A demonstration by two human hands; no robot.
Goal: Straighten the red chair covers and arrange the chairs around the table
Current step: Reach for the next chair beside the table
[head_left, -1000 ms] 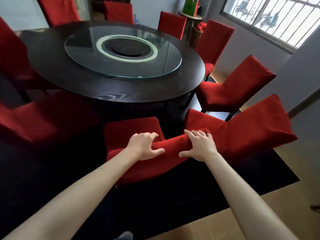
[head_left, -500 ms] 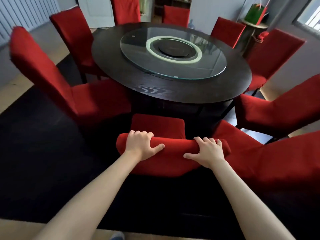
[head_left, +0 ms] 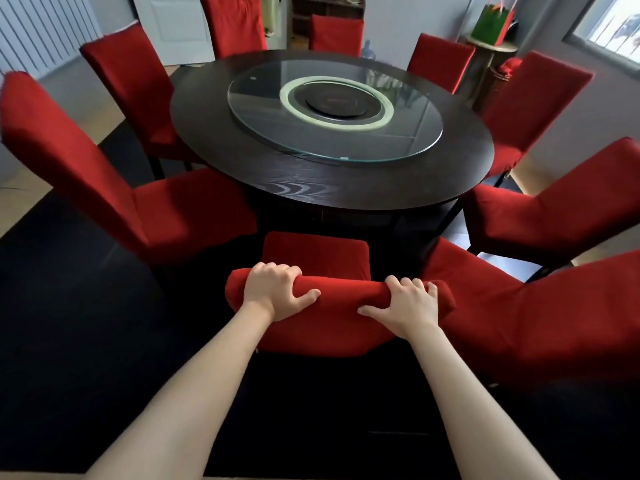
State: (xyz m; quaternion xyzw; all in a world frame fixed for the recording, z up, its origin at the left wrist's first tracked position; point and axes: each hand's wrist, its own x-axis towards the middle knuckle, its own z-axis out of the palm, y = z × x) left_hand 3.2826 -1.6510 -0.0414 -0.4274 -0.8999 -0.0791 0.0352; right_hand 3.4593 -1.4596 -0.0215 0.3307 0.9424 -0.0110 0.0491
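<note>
The person stands behind the nearest chair point(head_left: 313, 327), both arms stretched out to the top of its red-covered backrest. The left hand point(head_left: 273, 289) grips the left part of the top edge, fingers curled over the far side and thumb lying along the near side; the right hand point(head_left: 407, 304) holds the right part the same way, fingers wrapped over the top and thumb pointing inward. This chair sits at the near edge of the round dark table point(head_left: 346, 188), its seat point(head_left: 313, 252) reaching toward the table's rim. A glass turntable point(head_left: 391, 140) lies on the middle of the table. More red-covered chairs ring the table: one just beside the held chair on the right point(head_left: 540, 320), its back leaning outward, another at the left edge point(head_left: 104, 181), and others along the far side. The chairs stand on a dark rug point(head_left: 79, 327). A green bag point(head_left: 490, 20) rests on a small stand in the far right corner of the room.
</note>
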